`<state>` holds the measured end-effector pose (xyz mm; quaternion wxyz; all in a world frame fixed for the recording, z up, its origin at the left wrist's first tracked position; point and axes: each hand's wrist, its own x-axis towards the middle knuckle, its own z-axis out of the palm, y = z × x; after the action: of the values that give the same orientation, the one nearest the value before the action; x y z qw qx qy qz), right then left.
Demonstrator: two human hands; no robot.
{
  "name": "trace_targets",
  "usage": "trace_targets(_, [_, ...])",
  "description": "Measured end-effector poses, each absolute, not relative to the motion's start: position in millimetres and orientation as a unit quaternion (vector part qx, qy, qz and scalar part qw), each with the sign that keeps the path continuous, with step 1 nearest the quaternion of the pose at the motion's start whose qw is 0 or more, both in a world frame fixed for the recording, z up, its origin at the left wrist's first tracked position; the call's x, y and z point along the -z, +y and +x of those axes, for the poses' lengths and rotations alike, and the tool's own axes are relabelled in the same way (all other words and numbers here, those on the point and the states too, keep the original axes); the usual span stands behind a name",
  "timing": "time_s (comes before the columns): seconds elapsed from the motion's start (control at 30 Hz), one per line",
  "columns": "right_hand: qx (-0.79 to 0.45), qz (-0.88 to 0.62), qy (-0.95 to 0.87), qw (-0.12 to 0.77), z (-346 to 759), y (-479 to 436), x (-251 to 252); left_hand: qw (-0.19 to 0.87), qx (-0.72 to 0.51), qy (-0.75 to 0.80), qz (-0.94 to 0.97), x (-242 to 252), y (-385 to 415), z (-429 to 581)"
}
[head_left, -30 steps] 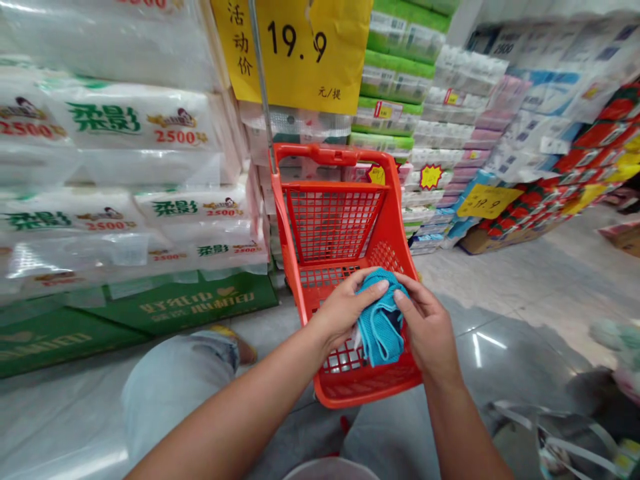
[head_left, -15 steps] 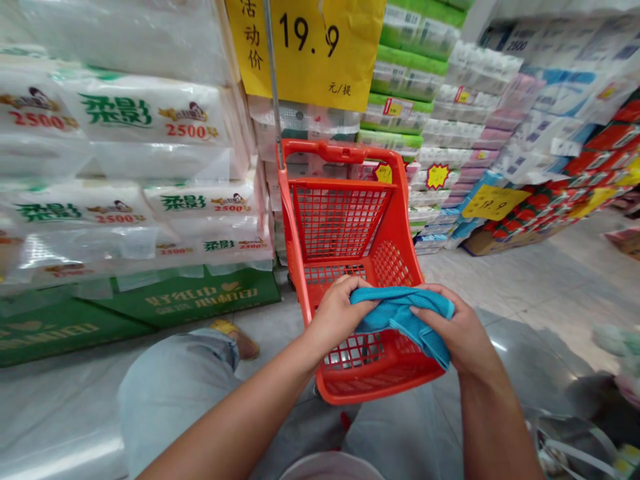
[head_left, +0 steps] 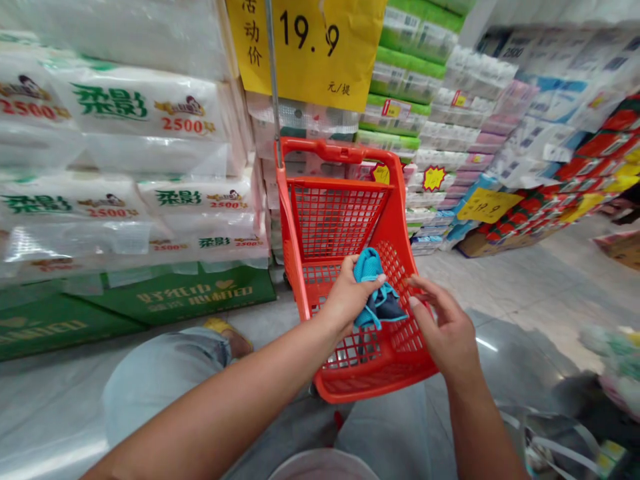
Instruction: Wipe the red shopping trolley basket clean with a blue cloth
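Note:
A crumpled blue cloth (head_left: pixel 369 267) with a dark patch on its lower side is gripped by my left hand (head_left: pixel 347 297), thumb on top. It hangs over the red plastic shopping basket (head_left: pixel 345 395), which has lattice walls and a raised handle frame. To the right of the cloth, my right hand (head_left: pixel 447 327) is apart from it, fingers curved and spread with nothing between them, over the basket's right rim. Part of the basket floor is hidden by my left hand and the cloth.
White tissue packs (head_left: pixel 115 107) are stacked at left above green cartons (head_left: pixel 200 293). A yellow price sign (head_left: pixel 305 53) hangs behind the basket on a metal pole (head_left: pixel 273 80). Green packs (head_left: pixel 405 67) rise at the back. Grey tiled floor (head_left: pixel 525 293) shows at right.
My right hand has let go of the cloth and moved slightly away. The cloth, earlier stretched between both hands, is now bunched in my left hand with a dark part showing.

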<state>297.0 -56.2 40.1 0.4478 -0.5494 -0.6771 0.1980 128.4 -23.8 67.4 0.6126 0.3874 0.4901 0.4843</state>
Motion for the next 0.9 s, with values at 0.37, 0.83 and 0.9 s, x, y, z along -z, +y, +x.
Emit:
trace_targets(0.37, [-0.24,-0.645,-0.59,0.422,338,-48,17,0.536,-0.348,0.548,0.539,-23,-45,201])
trace_targets(0.83, [-0.206,-0.652,-0.588,0.433,300,-90,16,0.388,-0.388,0.523,0.652,-19,-5,184])
trace_targets(0.9, [-0.221,-0.649,-0.566,0.457,287,-99,14,0.375,-0.384,0.507,0.675,-17,-14,177])
